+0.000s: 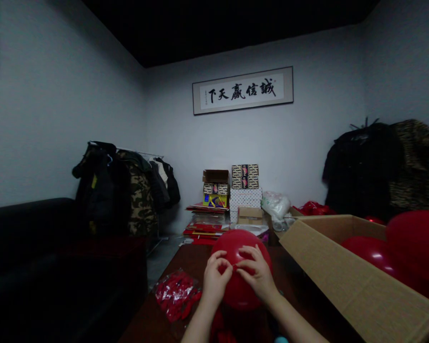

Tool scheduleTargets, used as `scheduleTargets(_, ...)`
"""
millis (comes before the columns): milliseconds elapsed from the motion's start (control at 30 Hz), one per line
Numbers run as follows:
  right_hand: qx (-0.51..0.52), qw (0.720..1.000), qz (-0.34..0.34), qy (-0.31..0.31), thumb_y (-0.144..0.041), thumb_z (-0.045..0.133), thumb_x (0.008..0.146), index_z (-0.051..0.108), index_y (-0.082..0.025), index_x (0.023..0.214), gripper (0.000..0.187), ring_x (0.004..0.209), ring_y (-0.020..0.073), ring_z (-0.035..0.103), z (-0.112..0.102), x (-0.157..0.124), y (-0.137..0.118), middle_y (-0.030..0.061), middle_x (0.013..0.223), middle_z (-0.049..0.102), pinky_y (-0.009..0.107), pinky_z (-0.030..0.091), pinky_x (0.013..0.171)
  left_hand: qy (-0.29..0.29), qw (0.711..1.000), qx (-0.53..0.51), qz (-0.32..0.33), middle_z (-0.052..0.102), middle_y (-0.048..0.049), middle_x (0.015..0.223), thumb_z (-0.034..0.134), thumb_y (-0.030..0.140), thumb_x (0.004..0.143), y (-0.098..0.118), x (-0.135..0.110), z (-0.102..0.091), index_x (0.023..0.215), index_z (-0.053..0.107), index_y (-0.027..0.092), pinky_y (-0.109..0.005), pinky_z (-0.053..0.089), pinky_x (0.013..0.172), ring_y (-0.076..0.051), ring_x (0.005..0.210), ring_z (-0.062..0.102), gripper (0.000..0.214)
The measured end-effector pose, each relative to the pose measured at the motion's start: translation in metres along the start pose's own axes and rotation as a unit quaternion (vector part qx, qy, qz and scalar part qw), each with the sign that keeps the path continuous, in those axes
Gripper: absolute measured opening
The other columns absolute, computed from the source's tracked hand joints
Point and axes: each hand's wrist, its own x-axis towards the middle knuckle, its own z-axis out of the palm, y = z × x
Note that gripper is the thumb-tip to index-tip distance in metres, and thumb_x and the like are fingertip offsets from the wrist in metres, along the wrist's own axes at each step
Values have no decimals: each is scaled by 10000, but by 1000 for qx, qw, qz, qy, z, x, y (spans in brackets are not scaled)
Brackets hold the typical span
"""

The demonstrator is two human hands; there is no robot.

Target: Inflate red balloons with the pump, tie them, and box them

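Observation:
A blown-up red balloon (240, 245) floats just above the dark table (186, 262), held in front of me. My left hand (214, 278) and my right hand (259, 274) meet at its near side, fingers pinched together on the balloon's neck (234, 267). Both hands are closed on it. The lower part of the balloon is hidden behind my hands and wrists.
A clear bag of flat red balloons (175, 295) lies left of my hands. An open cardboard box (346, 276) with inflated red balloons (414, 245) stands at the right. Stacked boxes (245, 190) sit at the table's far end. Coats (128, 190) hang on racks left and right.

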Motion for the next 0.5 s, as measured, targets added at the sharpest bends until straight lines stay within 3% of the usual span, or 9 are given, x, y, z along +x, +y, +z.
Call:
scheduleTargets(200, 86, 995, 42, 24, -290, 607, 751, 642, -273, 801, 63, 1126, 210, 494, 2, -3, -1, 47, 1106, 574, 475, 374, 1006, 11, 999, -27, -13, 647, -84, 963, 540, 165, 674, -10, 2, 2, 587, 589, 186, -416, 449, 881, -231, 940, 610, 103)
scheduleTargets(367, 108, 992, 52, 42, -255, 583, 756, 626, -251, 801, 63, 1076, 197, 534, 4, -4, 2, 57, 1083, 592, 416, 436, 953, 23, 1000, -8, -7, 644, -74, 927, 535, 151, 667, -10, 1, 0, 580, 575, 191, -414, 458, 862, -226, 912, 606, 103)
scheduleTargets(500, 104, 993, 41, 24, -257, 605, 737, 658, -285, 809, 93, 1103, 207, 522, 5, -4, 2, 35, 1069, 610, 458, 405, 985, 23, 999, 35, 17, 635, -71, 958, 554, 144, 674, 0, -3, 0, 608, 586, 198, -435, 449, 880, -233, 951, 586, 91)
